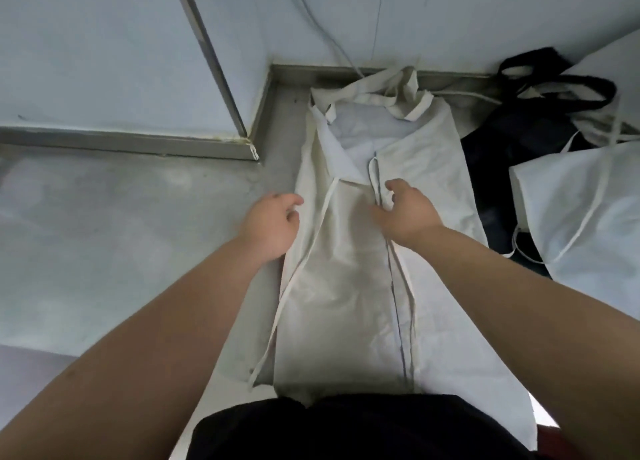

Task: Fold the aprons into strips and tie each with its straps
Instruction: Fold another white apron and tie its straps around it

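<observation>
A cream apron [349, 279] lies lengthwise on the grey floor in front of me, both long sides folded inward so their edges meet near the middle. Its neck loop [377, 96] is bunched at the far end by the wall. A thin waist strap [301, 272] runs down the left side and another strap [408, 286] trails along the centre seam. My left hand [272, 222] hovers at the apron's left edge with fingers loosely curled, holding nothing. My right hand [403, 208] rests on the middle fold, fingers bent at the folded edge; a grip is not clear.
A black apron [519, 120] with black straps lies crumpled at the far right by the wall. A white apron [581, 210] with thin straps overlaps it at the right edge. A metal skirting corner [252, 148] juts out at the left. Bare grey floor [121, 234] lies left.
</observation>
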Available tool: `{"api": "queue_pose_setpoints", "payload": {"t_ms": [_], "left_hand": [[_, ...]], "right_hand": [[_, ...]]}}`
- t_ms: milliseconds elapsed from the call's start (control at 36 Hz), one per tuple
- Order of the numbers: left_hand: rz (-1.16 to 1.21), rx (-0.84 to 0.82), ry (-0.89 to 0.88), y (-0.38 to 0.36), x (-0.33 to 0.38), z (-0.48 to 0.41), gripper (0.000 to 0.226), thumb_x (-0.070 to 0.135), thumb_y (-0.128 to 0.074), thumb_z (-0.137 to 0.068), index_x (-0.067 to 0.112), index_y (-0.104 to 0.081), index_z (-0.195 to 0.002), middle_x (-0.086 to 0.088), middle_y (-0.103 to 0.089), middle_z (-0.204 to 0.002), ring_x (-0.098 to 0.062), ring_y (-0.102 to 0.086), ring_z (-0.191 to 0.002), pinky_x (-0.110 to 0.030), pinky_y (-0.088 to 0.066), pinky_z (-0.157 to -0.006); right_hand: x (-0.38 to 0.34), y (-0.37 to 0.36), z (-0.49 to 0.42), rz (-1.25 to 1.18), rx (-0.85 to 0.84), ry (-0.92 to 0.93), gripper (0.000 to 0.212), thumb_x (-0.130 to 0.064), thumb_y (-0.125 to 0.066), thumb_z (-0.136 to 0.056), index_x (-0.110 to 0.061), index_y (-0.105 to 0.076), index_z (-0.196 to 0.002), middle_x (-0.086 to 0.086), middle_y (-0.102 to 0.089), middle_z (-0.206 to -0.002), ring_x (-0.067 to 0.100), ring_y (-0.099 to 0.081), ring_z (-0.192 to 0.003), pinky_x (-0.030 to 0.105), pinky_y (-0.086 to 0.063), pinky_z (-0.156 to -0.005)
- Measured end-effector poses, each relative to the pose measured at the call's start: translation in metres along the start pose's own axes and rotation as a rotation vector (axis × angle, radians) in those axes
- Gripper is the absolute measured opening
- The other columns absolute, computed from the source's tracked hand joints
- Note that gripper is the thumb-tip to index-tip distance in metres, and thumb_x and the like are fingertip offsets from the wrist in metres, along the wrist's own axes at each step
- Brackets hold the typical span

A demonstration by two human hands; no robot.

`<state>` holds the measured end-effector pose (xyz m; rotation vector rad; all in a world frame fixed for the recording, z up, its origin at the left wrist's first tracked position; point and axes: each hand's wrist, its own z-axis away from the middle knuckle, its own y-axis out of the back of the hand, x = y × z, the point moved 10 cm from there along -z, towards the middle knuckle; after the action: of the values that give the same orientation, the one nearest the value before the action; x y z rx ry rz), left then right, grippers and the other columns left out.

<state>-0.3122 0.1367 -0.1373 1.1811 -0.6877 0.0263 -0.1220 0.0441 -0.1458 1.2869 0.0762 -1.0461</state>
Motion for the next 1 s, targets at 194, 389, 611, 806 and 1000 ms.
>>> {"api": "queue_pose_setpoints", "payload": {"t_ms": [194,389,611,806,1000], "left_hand": [[-0.088,-0.067,-0.151,-0.016,0.031,-0.078,0.041,0.009,-0.045,-0.093,0.015,-0.053,-0.132,-0.011,-0.032,-0.149,-0.028,-0.029,-0.137,-0.026,-0.024,-0.108],[0.112,-0.079,-0.031,-0.015,0.012,-0.120,0.056,0.015,-0.053,-0.089,0.021,-0.037,-0.143,-0.012,-0.030,-0.146,-0.026,-0.043,-0.125,-0.022,-0.030,-0.100],[0.078,-0.019,0.075,-0.011,0.002,-0.155,0.028,0.023,-0.051,-0.089,0.013,-0.055,-0.115,-0.015,-0.054,-0.119,-0.034,-0.055,-0.105,-0.029,-0.037,-0.078],[0.149,0.038,0.151,0.000,-0.012,-0.164,0.025,0.018,-0.044,-0.091,0.009,-0.051,-0.069,-0.015,-0.056,-0.078,-0.028,-0.050,-0.077,-0.032,-0.037,-0.064],[0.401,0.079,0.376,-0.009,-0.046,-0.164,0.026,0.009,-0.040,-0.093,0.005,-0.062,-0.107,-0.011,-0.061,-0.098,-0.026,-0.055,-0.085,-0.028,-0.040,-0.064]], "right_hand": [[-0.017,-0.008,-0.041,-0.046,-0.018,0.001,0.078,-0.035,-0.066,-0.084,-0.022,-0.022,-0.148,0.009,-0.040,-0.141,0.024,-0.042,-0.127,0.031,-0.035,-0.100],[-0.034,-0.014,-0.068,-0.061,0.037,-0.005,0.050,-0.020,-0.046,-0.092,-0.021,-0.038,-0.141,0.008,-0.054,-0.131,0.027,-0.052,-0.116,0.038,-0.044,-0.096],[-0.036,-0.013,-0.099,-0.310,0.038,-0.038,0.033,-0.029,-0.050,-0.093,-0.026,-0.057,-0.125,-0.006,-0.061,-0.114,0.010,-0.054,-0.100,0.019,-0.037,-0.085],[-0.016,0.001,-0.108,-0.364,0.190,-0.116,0.024,-0.026,-0.045,-0.097,-0.026,-0.055,-0.075,-0.009,-0.050,-0.068,0.016,-0.048,-0.075,0.023,-0.038,-0.063],[0.018,0.030,-0.116,-0.256,0.288,-0.377,0.042,-0.032,-0.037,-0.099,0.001,-0.062,-0.097,0.018,-0.063,-0.095,0.034,-0.057,-0.088,0.040,-0.047,-0.080]]}}
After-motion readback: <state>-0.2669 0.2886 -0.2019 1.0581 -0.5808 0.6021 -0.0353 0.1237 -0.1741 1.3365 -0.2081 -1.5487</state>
